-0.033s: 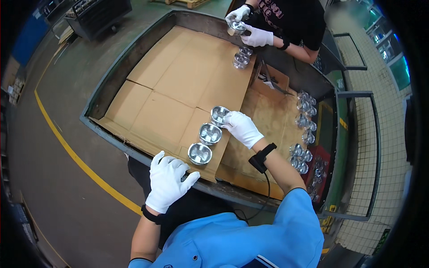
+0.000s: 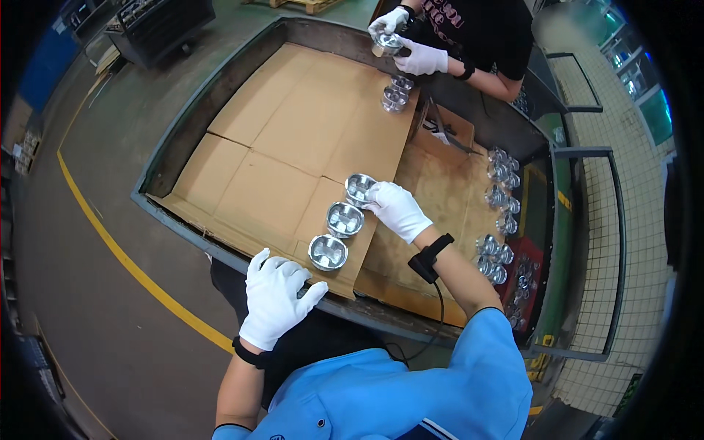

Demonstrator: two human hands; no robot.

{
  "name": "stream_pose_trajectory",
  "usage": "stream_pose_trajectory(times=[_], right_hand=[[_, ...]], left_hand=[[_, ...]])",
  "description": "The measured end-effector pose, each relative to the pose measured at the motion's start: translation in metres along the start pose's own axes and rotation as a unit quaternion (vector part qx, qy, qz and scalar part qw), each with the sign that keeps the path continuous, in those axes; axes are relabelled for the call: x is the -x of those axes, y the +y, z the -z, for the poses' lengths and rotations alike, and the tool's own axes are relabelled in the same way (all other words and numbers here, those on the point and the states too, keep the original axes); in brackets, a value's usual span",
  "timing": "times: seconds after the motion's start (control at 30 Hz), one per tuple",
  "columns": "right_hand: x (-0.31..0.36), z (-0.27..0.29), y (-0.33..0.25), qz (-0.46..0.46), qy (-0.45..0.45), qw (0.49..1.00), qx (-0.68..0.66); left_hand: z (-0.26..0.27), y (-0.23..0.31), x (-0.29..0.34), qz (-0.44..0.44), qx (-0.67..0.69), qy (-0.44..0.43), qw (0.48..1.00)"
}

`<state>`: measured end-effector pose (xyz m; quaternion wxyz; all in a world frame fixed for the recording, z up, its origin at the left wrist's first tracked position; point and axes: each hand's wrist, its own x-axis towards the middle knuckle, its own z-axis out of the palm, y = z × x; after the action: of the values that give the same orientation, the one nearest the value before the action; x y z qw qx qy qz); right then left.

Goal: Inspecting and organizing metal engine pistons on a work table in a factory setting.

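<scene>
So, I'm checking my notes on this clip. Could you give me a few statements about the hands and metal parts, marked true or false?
1. The right hand touches the farthest metal part of the near three. True.
2. The left hand holds a metal part. False: the left hand is empty.
3. The near three are stacked in a pile. False: they sit in a row on the cardboard.
4. A co-worker's hands hold another metal part. True.

Workshop with yellow floor line (image 2: 198, 327)
</scene>
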<state>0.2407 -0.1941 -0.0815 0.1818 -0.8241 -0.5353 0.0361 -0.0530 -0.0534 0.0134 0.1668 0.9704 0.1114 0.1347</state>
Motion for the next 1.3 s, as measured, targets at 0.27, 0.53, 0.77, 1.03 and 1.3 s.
stream_pose_trajectory(times=[0.27,0.53,0.77,1.03,1.3], right_hand=[[0.003,-0.007,0.002,0.011,0.03,0.999,0.028],[0.008,-0.006,-0.001,0.037,0.083,0.996,0.02],[0.073,0.084,0.04,-0.063,0.164,0.985,0.001],[0.286,0.132,0.148,-0.349,-0.349,0.854,0.165],[0.38,0.05,0.176,-0.324,-0.532,0.77,0.142]], left_hand=[[-0.004,0.003,0.0,-0.012,-0.002,0.007,1.0],[-0.008,0.002,0.0,-0.02,-0.001,0.033,0.999],[-0.001,0.002,-0.002,-0.024,0.016,0.016,0.999],[-0.011,0.005,0.004,-0.052,0.016,0.047,0.997],[-0.008,0.003,0.003,-0.051,0.016,0.038,0.998]])
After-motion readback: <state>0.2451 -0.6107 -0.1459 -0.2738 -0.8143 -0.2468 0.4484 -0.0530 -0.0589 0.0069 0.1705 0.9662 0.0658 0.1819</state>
